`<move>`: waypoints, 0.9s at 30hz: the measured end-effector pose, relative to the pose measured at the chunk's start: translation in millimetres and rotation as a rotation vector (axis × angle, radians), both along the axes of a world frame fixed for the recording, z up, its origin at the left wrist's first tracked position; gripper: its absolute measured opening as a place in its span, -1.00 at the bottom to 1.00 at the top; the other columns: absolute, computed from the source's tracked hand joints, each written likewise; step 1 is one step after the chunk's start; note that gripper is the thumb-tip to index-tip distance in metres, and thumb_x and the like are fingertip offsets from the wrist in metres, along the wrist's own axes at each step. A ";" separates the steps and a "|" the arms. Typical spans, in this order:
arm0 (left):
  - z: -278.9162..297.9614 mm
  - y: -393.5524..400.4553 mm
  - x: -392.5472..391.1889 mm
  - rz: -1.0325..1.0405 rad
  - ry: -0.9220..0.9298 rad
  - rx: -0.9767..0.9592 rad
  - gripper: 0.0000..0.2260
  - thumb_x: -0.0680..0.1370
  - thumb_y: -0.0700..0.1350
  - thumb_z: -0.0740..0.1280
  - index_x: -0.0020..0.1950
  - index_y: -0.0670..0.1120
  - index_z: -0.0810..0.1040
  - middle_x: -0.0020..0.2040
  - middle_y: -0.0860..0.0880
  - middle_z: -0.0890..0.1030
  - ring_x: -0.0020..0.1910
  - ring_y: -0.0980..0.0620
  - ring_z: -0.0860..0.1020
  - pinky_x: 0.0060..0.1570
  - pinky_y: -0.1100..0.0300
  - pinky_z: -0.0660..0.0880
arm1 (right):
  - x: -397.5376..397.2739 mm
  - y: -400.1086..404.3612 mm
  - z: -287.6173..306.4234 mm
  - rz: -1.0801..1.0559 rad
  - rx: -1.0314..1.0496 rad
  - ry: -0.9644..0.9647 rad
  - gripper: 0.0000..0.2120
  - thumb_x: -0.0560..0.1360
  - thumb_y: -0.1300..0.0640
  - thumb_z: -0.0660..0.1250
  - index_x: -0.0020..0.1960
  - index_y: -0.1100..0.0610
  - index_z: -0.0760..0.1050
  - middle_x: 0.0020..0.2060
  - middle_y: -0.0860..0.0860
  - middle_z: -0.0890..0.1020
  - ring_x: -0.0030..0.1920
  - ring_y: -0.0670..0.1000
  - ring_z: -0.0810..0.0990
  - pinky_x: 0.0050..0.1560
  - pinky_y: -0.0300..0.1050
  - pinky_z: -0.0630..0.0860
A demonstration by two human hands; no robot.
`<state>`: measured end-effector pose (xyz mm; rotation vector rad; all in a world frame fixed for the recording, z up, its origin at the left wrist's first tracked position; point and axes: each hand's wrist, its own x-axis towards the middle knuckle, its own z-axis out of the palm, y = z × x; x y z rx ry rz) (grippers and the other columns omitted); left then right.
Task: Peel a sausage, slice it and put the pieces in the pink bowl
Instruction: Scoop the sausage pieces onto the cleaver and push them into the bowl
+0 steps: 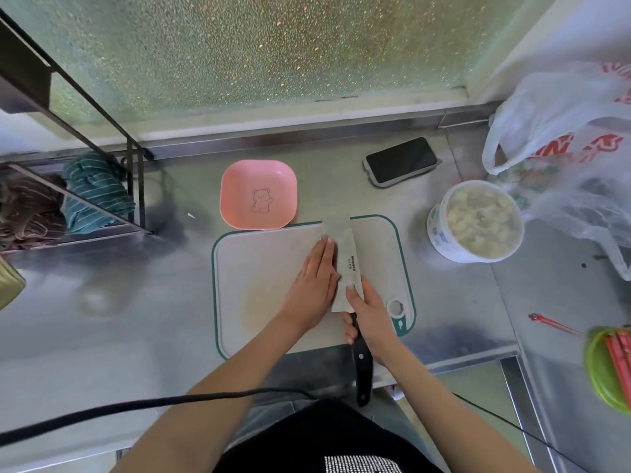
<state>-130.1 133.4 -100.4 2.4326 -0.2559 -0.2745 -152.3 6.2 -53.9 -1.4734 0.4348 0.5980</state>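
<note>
Head view looks down on a steel table (102,302) with a white cutting board (266,268) at its near edge. Right hand (370,315) has its fingers closed round the black handle of a cleaver (345,264), whose broad blade lies along the board. Left hand (316,281) lies flat, fingers straight and together, pressed against the blade's left side, holding nothing. No sausage can be made out on the board. Pink bowl (258,194) sits empty, touching the board's far edge. A phone (401,160) and a white tub (476,221) stand toward the right side
</note>
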 end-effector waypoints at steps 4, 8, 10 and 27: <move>11.0 0.6 1.8 0.068 -0.030 -0.059 -0.45 0.59 0.11 -0.23 0.49 -0.18 -0.15 0.53 -0.08 -0.04 0.52 -0.03 -0.03 0.48 0.05 0.06 | 5.1 4.4 9.5 0.036 -0.030 -0.041 -0.84 0.64 0.13 0.08 0.17 0.13 0.37 -0.59 -0.04 0.37 -0.66 -0.03 0.27 -0.66 -0.23 0.33; 30.6 15.5 17.2 0.171 -0.072 -0.153 -0.44 0.57 0.05 -0.13 0.51 -0.19 -0.07 0.52 -0.05 -0.02 0.51 -0.04 0.05 0.45 0.13 0.09 | 24.3 18.8 25.5 0.099 -0.019 -0.076 -0.85 0.64 0.11 0.09 0.11 0.00 0.41 -0.53 0.04 0.38 -0.61 0.00 0.28 -0.62 -0.20 0.33; 36.9 30.8 29.1 0.233 -0.091 -0.148 -0.48 0.60 -0.02 -0.03 0.52 -0.19 -0.05 0.54 -0.10 0.01 0.50 -0.08 0.11 0.40 0.09 0.19 | 41.1 32.4 30.0 0.143 0.038 -0.076 -0.86 0.64 0.09 0.09 0.06 0.01 0.42 -0.50 0.11 0.36 -0.58 0.03 0.28 -0.60 -0.19 0.30; 21.2 103.2 111.2 0.642 0.034 -0.148 -0.81 0.55 -0.28 0.20 0.13 -0.22 0.50 0.23 -0.17 0.45 0.12 -0.11 0.46 0.02 0.20 0.37 | 122.7 101.3 -0.5 0.264 -0.320 -0.148 -0.84 0.59 0.14 0.08 -0.18 0.08 0.29 -0.47 0.08 0.36 -0.64 0.04 0.29 -0.54 -0.09 0.35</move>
